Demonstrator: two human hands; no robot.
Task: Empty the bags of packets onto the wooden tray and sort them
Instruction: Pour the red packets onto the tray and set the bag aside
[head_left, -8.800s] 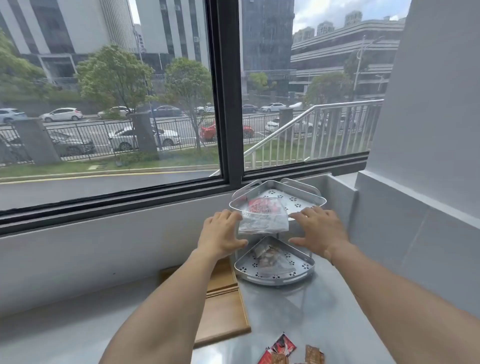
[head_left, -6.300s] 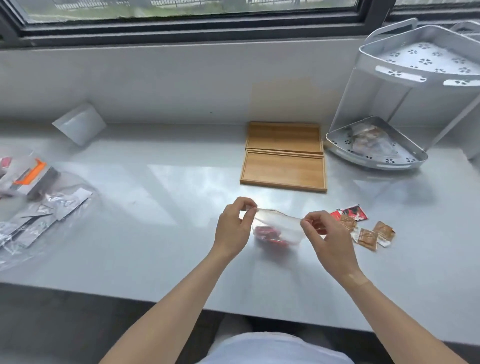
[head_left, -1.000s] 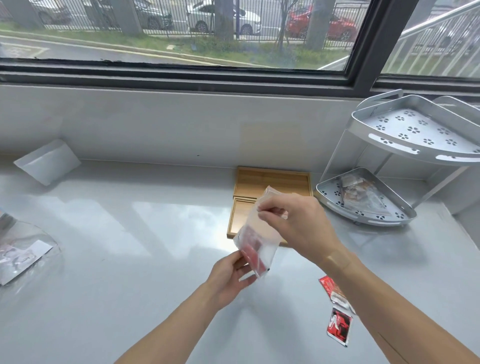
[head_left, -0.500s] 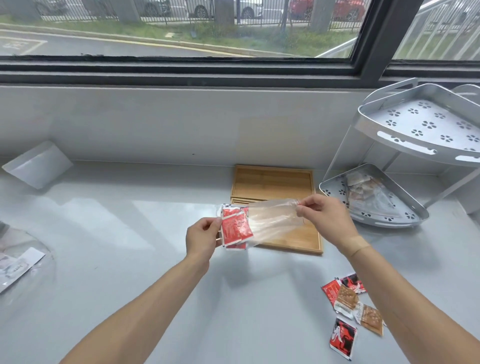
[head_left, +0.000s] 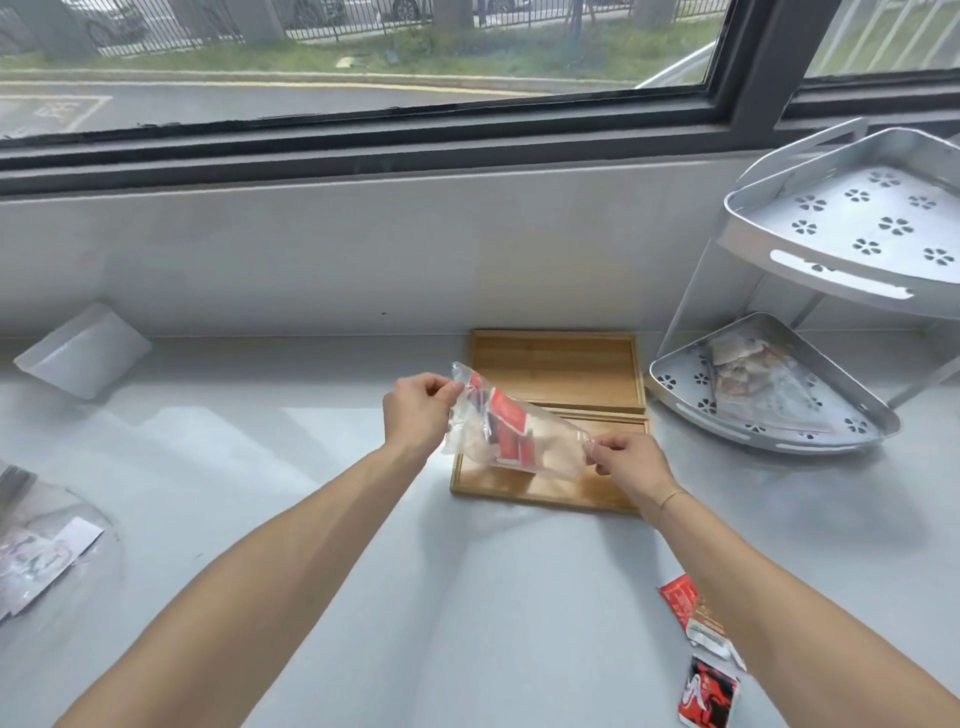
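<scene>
Holding a clear plastic bag (head_left: 511, 434) stretched between them, the two hands are keeping it in the air just above the near compartment of the wooden tray (head_left: 555, 491). The left hand (head_left: 418, 415) is pinching the raised upper corner with curled fingers, and the right hand (head_left: 626, 464) is pinching the lower end; which end is the mouth is not clear from here. Red packets (head_left: 506, 426) are showing through the film, bunched around the middle of the tilted bag.

The bag is looking thin, limp and very light, so it is probably going to crumple and slide rather than hold any shape. The film is likely slippery, which makes the corners and the seam the sensible places to grip, not the smooth middle. The packets are small, flat and light; they may cling inside, so a shake with the open end pointing down over the tray is likely needed.

A second bag (head_left: 756, 382) of packets is lying on the lower shelf of the metal rack (head_left: 779, 441) to the right, and loose packets (head_left: 698, 631) are lying on the counter (head_left: 467, 597) near the right forearm.
</scene>
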